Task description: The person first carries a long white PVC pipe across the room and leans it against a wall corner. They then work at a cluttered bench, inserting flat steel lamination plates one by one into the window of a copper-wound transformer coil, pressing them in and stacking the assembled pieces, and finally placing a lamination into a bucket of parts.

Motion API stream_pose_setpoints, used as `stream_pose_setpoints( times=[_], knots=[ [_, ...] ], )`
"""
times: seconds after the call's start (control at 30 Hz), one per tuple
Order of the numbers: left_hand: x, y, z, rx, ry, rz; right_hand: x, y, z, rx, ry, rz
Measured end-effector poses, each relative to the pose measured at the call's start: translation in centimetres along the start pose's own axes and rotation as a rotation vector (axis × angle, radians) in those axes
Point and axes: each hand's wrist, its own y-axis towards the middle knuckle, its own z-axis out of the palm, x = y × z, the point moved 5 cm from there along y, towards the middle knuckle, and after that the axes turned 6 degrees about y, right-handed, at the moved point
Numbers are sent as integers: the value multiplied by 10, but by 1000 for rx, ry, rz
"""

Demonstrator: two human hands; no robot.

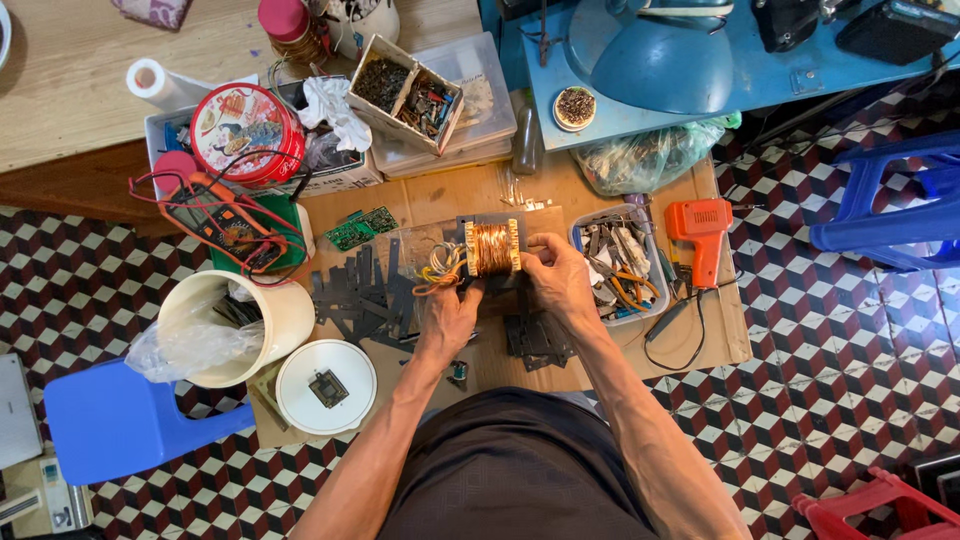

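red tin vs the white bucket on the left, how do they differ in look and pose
The red tin is shut, its round lid bearing a colourful picture; the white bucket is open, with a clear plastic bag spilling out. The red tin sits up on boxes near the wooden table; the white bucket stands lower, beside the blue stool. Both are round.

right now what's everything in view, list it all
copper coil: 1, copper, held between both hands
metal plates: a pile, dark grey, on cardboard left of the hands
multimeter: 1, orange, red leads, left
round tin: 1, red, upper left
bucket: 1, cream, lower left
lid: 1, white, beside bucket
tool tray: 1, clear, right of the hands
soldering gun: 1, orange, far right
stool: 1, blue, lower left
left hand: on coil's wires
right hand: on coil's right end
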Motion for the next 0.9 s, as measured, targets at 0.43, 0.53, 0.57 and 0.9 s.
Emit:
stream_pose_setpoints(
  times=[0.43,0.53,0.57,0.9],
  knots=[
    [8,1,3,19,1,8,34,-18,14,-102,-469,-460],
    [3,-2,9,127,164,114,34,-21,16,-27,-622,-495],
    [4,-4,7,116,94,67,31,-23,14,14,-687,-489],
    [18,-26,-20,2,-264,-117,-148,-97,-43,-206,-583,247]
  ],
)
